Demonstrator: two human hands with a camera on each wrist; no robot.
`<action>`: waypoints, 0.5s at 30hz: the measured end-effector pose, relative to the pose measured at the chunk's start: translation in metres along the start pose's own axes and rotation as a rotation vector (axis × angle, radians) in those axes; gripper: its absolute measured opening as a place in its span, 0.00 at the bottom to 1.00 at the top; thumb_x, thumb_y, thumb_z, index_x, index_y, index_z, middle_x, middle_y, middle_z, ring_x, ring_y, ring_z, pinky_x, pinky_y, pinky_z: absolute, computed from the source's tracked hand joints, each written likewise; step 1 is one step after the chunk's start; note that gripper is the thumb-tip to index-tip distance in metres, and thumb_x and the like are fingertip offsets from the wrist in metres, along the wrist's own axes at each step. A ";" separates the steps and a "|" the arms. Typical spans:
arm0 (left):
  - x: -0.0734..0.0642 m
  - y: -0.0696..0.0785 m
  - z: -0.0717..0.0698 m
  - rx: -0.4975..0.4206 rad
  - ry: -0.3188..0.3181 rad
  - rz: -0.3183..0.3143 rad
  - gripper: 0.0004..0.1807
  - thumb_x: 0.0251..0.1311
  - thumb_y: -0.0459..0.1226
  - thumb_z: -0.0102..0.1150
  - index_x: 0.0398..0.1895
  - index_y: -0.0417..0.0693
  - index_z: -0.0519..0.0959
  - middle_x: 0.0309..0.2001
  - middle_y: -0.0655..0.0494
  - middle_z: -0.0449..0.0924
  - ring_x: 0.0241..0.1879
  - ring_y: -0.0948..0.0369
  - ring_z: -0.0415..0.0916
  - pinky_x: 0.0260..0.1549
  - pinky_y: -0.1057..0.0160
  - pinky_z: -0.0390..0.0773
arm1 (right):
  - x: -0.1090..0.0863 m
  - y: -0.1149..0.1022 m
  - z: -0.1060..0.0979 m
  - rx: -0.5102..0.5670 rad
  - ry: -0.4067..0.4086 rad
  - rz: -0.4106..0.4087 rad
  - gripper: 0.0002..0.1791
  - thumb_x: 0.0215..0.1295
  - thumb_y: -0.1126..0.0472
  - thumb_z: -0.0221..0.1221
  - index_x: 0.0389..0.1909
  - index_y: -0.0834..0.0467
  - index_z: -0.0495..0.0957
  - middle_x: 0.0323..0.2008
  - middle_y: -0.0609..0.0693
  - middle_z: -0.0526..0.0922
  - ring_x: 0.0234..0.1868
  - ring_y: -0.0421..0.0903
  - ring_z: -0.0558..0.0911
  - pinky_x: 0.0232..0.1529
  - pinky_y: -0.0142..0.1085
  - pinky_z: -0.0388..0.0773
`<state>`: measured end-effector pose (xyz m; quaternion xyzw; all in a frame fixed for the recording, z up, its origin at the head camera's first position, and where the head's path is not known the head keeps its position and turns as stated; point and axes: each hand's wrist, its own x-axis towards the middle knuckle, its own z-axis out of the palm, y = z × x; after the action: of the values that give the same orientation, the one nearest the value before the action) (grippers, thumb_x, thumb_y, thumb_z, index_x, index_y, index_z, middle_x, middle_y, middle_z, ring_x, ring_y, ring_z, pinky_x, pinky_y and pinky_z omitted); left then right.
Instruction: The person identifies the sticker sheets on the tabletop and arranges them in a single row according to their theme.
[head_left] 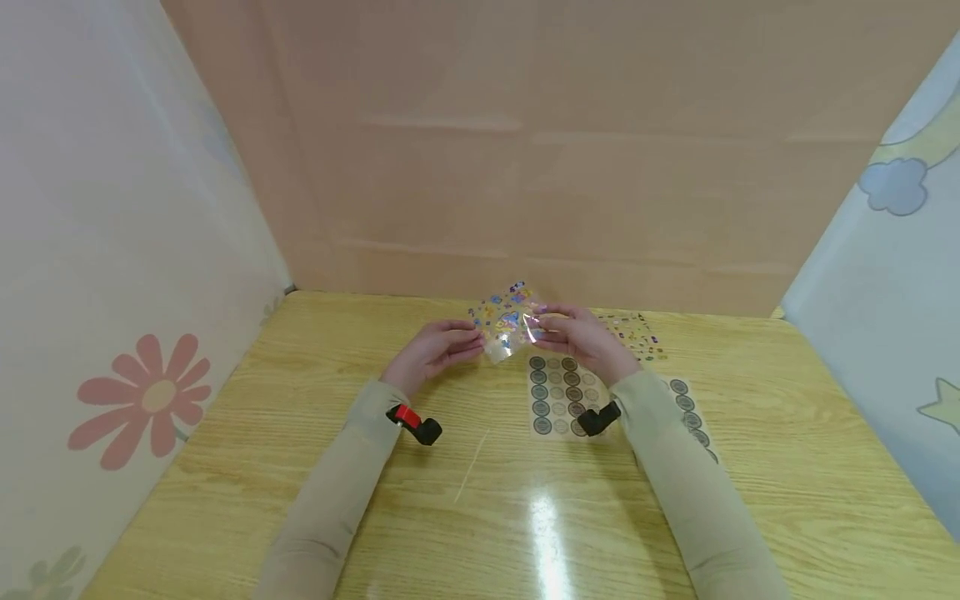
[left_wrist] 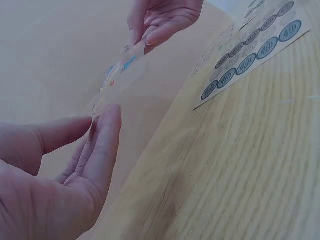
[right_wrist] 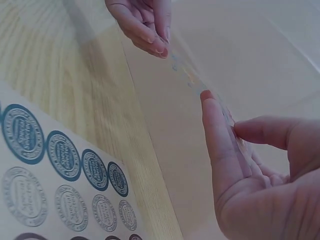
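Observation:
Between my two hands a clear sticker sheet [head_left: 504, 320] with small colourful shapes, some like butterflies, is held up above the back of the table. My left hand [head_left: 442, 352] pinches its left edge; in the left wrist view the thumb and fingertips [left_wrist: 111, 116] meet on the film. On the opposite edge my right hand [head_left: 583, 337] pinches the sheet, with the thumb pressed against the fingers [right_wrist: 220, 145] in the right wrist view. Below and beside the right hand lies a sheet of round seal stickers [head_left: 551, 400], partly covered by the right wrist.
Another clear sheet with small colourful stickers [head_left: 637, 333] lies behind the right hand. More round stickers [head_left: 690, 408] show to the right of the right forearm. A brown paper backdrop [head_left: 525, 167] rises at the table's [head_left: 480, 533] back edge, with patterned walls on both sides.

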<state>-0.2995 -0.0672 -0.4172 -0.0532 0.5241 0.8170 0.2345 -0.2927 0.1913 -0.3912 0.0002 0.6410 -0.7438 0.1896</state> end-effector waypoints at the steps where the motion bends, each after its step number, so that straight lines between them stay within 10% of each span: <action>1: -0.002 -0.001 0.000 0.006 0.000 0.010 0.17 0.63 0.23 0.53 0.55 0.31 0.69 0.40 0.41 0.81 0.42 0.51 0.82 0.50 0.55 0.79 | -0.001 0.001 0.001 -0.001 0.008 -0.001 0.20 0.71 0.68 0.52 0.62 0.67 0.65 0.57 0.67 0.73 0.46 0.53 0.82 0.52 0.43 0.77; 15: -0.035 -0.014 -0.010 0.205 -0.021 0.083 0.16 0.63 0.25 0.56 0.53 0.30 0.69 0.40 0.41 0.80 0.50 0.43 0.77 0.49 0.55 0.80 | -0.040 0.021 0.009 -0.092 -0.014 0.028 0.20 0.70 0.68 0.52 0.61 0.67 0.65 0.41 0.57 0.78 0.30 0.43 0.82 0.56 0.51 0.74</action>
<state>-0.2636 -0.0829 -0.4215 0.0016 0.6042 0.7686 0.2102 -0.2479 0.1921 -0.3997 -0.0049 0.6733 -0.7106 0.2042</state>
